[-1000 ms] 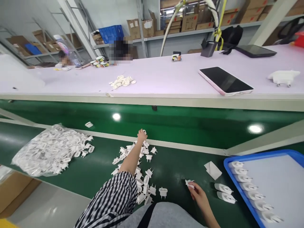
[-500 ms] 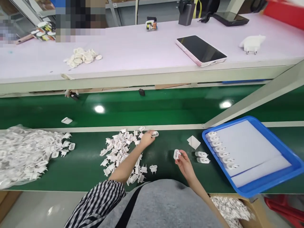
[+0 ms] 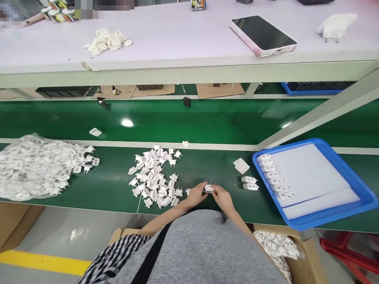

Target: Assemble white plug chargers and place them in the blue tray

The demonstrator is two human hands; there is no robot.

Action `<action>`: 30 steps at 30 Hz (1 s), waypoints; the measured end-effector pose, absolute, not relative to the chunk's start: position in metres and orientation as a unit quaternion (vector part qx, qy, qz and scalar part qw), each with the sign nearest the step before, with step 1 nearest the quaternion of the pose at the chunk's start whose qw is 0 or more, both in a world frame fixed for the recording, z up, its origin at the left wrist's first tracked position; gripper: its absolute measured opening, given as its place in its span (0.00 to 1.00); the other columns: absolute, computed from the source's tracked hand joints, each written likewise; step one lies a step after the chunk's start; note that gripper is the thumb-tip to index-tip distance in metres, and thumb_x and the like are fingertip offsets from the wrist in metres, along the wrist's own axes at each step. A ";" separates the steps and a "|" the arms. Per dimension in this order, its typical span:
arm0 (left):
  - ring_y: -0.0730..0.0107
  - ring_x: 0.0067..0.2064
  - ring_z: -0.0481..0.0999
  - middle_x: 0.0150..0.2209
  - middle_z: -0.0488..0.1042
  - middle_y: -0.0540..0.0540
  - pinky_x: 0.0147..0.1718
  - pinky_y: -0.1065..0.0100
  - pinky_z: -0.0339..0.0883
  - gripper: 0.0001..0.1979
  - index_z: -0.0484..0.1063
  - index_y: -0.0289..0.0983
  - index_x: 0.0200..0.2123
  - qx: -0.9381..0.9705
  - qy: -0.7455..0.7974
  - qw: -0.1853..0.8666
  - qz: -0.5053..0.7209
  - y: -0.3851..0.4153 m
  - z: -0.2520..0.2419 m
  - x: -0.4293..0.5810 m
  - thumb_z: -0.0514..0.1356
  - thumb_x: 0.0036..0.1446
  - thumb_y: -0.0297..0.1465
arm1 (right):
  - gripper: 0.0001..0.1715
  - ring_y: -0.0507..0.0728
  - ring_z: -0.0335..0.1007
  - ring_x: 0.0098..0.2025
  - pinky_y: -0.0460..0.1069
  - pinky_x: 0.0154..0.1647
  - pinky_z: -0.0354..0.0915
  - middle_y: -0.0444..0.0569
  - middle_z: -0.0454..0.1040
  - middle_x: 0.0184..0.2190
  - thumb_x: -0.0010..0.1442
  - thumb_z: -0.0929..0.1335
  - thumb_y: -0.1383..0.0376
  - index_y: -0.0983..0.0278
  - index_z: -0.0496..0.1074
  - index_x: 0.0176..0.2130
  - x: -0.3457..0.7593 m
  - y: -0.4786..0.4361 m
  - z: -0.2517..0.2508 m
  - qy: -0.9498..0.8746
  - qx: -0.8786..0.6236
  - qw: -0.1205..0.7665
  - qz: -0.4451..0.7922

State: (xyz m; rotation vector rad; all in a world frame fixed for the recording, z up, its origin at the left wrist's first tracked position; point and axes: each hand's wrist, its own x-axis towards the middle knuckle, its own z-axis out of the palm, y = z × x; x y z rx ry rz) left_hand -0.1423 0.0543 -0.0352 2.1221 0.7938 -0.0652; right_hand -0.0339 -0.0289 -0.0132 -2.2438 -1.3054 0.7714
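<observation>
My left hand point(image 3: 196, 196) and my right hand point(image 3: 222, 198) meet in front of my body, both closed on a white charger housing point(image 3: 209, 188) pinched between their fingertips. My fingers hide part of it, so I cannot tell whether its pieces are joined. Left of my hands spreads a loose pile of white two-pin plug parts point(image 3: 154, 185). One more plug part point(image 3: 187, 191) lies close by my left hand, partly covered by it. Two white charger housings point(image 3: 250, 186) lie side by side to the right of my right hand.
A blue tray point(image 3: 328, 221) on the right holds white sheets and a row of chargers. Folded white paper point(image 3: 241, 166) lies beside it. A full plastic bag of white parts point(image 3: 35, 167) sits left. A slanted post point(image 3: 310, 112) and a shelf with a phone point(image 3: 263, 34) stand ahead.
My left hand has come back from the far edge of the pile with a white piece, meeting my right hand, which moved slightly left. The camera view has tilted down.
</observation>
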 end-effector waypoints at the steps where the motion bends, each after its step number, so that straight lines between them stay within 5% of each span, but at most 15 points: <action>1: 0.69 0.46 0.61 0.46 0.61 0.45 0.44 0.68 0.54 0.22 0.56 0.36 0.46 0.844 0.322 0.428 -0.021 0.053 -0.035 -0.143 0.53 0.44 0.26 | 0.13 0.53 0.64 0.33 0.47 0.33 0.58 0.48 0.68 0.33 0.50 0.56 0.68 0.63 0.65 0.35 -0.036 -0.029 -0.013 -0.494 -0.808 0.178 0.268; 11: 0.71 0.41 0.64 0.43 0.63 0.47 0.42 0.71 0.57 0.15 0.61 0.37 0.42 0.868 0.298 0.392 -0.060 0.057 -0.031 -0.143 0.51 0.48 0.27 | 0.17 0.53 0.64 0.36 0.44 0.33 0.58 0.49 0.65 0.37 0.51 0.59 0.66 0.63 0.60 0.43 -0.041 -0.027 -0.015 -0.522 -0.816 0.050 0.244; 21: 0.68 0.33 0.69 0.34 0.65 0.43 0.34 0.69 0.61 0.10 0.68 0.32 0.32 0.879 0.314 0.269 -0.239 0.063 0.002 -0.112 0.50 0.46 0.21 | 0.12 0.54 0.65 0.35 0.45 0.32 0.58 0.52 0.69 0.32 0.50 0.58 0.74 0.67 0.66 0.34 -0.039 0.003 0.011 -0.536 -0.791 -0.063 0.287; 30: 0.66 0.33 0.69 0.34 0.66 0.40 0.32 0.68 0.61 0.12 0.68 0.30 0.32 0.864 0.344 0.260 -0.261 0.061 0.000 -0.103 0.46 0.47 0.20 | 0.14 0.56 0.67 0.33 0.45 0.29 0.60 0.54 0.71 0.30 0.48 0.56 0.75 0.69 0.68 0.32 -0.040 0.012 0.009 -0.526 -0.792 -0.072 0.301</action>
